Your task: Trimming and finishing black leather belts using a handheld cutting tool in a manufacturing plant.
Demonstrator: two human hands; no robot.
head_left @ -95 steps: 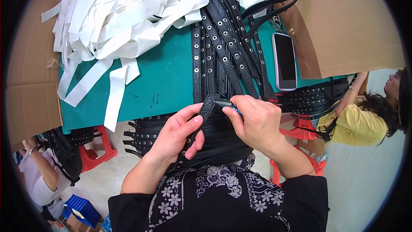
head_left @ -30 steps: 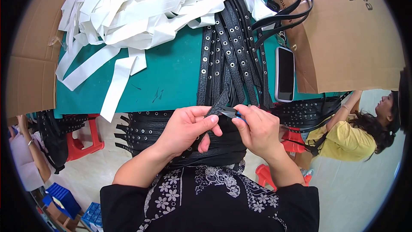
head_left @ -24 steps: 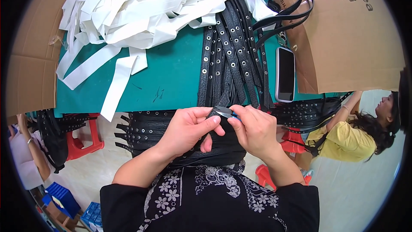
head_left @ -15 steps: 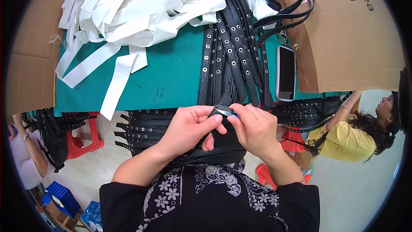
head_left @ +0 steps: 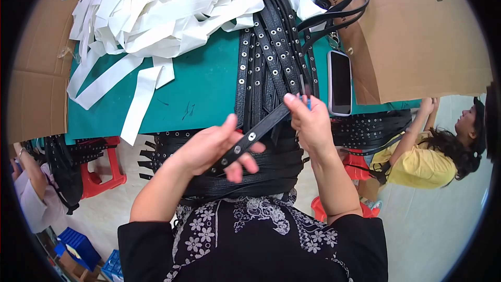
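A black leather belt strap (head_left: 252, 137) with silver eyelets runs slantwise between my hands. Its far end is pinched in my closed right hand (head_left: 314, 125), which also keeps a small blue-handled cutting tool (head_left: 308, 103) with a thin metal blade pointing away from me. My left hand (head_left: 211, 149) is open, fingers spread and a little blurred, with the strap passing over it; I cannot tell if they touch. Many similar straps lie across my lap (head_left: 245, 185). Beyond my hands, a bundle of eyeletted straps (head_left: 271, 57) stretches over the green table (head_left: 203, 89).
White fabric strips (head_left: 156, 15) are heaped at the far left. A phone (head_left: 340, 83) lies right of the strap bundle, beside a cardboard box (head_left: 417, 47). A person in yellow (head_left: 425, 164) works at the right, another person (head_left: 34, 193) at the left. Red stools (head_left: 107, 175) stand below.
My right hand has moved up and away with the strap end and the tool. My left hand has let go of the strap end and opened, and more of the strap shows.
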